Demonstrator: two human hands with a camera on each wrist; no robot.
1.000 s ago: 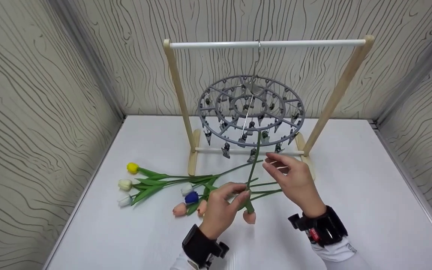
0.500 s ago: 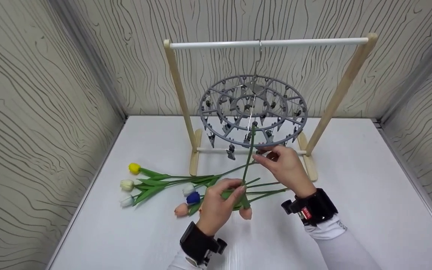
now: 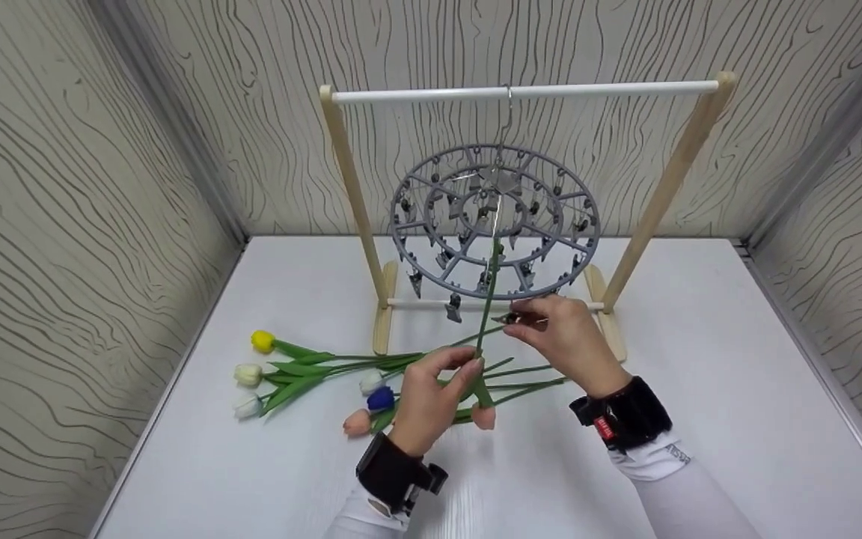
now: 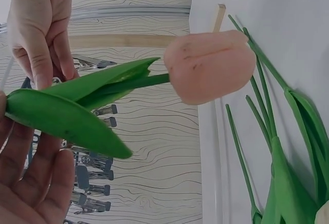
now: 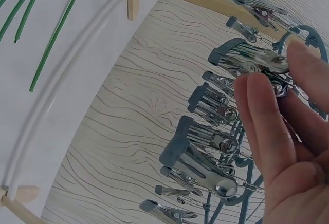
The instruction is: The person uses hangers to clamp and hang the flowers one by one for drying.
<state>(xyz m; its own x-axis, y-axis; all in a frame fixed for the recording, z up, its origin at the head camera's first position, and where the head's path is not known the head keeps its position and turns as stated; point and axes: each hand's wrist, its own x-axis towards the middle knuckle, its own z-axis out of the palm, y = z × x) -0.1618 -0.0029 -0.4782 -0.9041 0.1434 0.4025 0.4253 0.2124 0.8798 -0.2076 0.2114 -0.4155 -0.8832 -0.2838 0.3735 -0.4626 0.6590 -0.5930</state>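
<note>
My left hand [image 3: 431,397] pinches the stem of a pink artificial tulip [image 3: 483,417]. Its bloom points down and the bare stem end rises in front of a round grey clip hanger [image 3: 500,180]. In the left wrist view the bloom and green leaves [image 4: 72,121] show large beside my fingers. My right hand [image 3: 569,340] pinches a metal clip [image 5: 249,57] with grey tips between thumb and fingers, at the hanger's front rim. The clip's tips face the tulip's stem, a short way from it. Other clips [image 5: 198,170] dangle close to the right fingers.
The hanger hooks over the white bar [image 3: 416,96] of a wooden-legged rack [image 3: 356,187]. Left on the table lie a yellow tulip [image 3: 263,341] and whitish ones [image 3: 248,374]; a blue tulip [image 3: 380,398] and another pink bloom [image 3: 357,423] lie near my left hand.
My right hand has moved left and taken hold of a clip at the hanger's front. The left hand has shifted slightly left and up with the tulip, whose stem leans less.
</note>
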